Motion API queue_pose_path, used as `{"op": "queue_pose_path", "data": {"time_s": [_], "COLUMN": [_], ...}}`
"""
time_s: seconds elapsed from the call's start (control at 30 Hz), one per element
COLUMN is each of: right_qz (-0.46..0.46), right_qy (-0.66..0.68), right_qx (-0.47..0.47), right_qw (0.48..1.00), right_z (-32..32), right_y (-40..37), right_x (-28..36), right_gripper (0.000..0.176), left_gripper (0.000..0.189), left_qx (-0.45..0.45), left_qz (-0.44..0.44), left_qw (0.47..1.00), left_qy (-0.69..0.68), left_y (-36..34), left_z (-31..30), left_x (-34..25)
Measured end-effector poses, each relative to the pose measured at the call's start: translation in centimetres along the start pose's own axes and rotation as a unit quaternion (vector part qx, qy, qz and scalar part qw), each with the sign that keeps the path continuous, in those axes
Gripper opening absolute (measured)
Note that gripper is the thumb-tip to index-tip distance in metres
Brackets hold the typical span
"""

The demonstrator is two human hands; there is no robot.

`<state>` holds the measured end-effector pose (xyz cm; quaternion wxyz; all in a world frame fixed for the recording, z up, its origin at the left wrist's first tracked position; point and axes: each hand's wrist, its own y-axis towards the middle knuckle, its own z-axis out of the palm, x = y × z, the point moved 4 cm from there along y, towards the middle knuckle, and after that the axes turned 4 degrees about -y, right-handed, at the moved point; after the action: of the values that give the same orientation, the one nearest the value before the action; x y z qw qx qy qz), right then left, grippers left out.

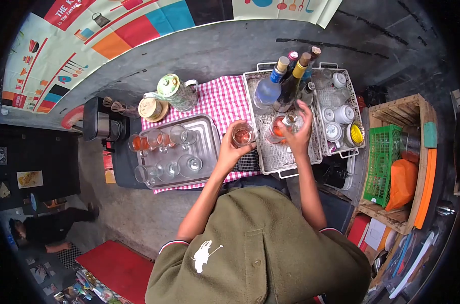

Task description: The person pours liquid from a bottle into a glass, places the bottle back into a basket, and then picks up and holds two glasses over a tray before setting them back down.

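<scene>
My left hand (233,148) holds a small clear glass (242,134) with reddish liquid in it, above the red checked cloth (222,99). My right hand (298,134) grips a bottle of orange-red liquid (279,127) that stands in a white wire tray (270,157). Left of my hands lies a metal tray (209,137) with several glasses; two at its far left (145,142) hold reddish drink, the others look empty.
Tall bottles (285,78) stand at the back of the wire tray. A second wire rack (339,114) holds cups and jars. A patterned jug (177,91) and a lidded pot (151,108) are behind the metal tray. A wooden crate with a green basket (387,157) stands right. Another person (42,230) crouches lower left.
</scene>
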<state>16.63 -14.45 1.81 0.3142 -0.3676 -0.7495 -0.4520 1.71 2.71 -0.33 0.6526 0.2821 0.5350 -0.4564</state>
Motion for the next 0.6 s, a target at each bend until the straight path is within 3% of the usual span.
{"op": "queue_pose_path", "data": {"time_s": [0.13, 0.3, 0.4, 0.6], "right_qz": [-0.051, -0.099, -0.141, -0.092], "right_qy": [0.027, -0.003, 0.031, 0.067], "right_qx": [-0.047, -0.065, -0.021, 0.147], "right_qw": [0.997, 0.993, 0.989, 0.982], "right_z": [-1.7, -2.1, -0.8, 4.7], "right_y": [0.3, 0.7, 0.4, -0.2], "right_x": [1.9, 6.2, 8.0, 10.0], "right_gripper": [0.069, 0.036, 0.031, 0.027], "left_gripper": [0.069, 0.069, 0.072, 0.076], "left_qx": [-0.003, -0.010, -0.021, -0.063], "left_qz": [0.006, 0.008, 0.018, 0.045], "left_qw": [1.000, 0.999, 0.999, 0.996], "left_qy": [-0.014, -0.035, -0.020, -0.034], "left_y": [-0.2, -0.7, -1.2, -2.6], "left_z": [0.0, -0.2, -0.7, -2.9], "left_x": [-0.2, -1.6, -2.9, -4.0]}}
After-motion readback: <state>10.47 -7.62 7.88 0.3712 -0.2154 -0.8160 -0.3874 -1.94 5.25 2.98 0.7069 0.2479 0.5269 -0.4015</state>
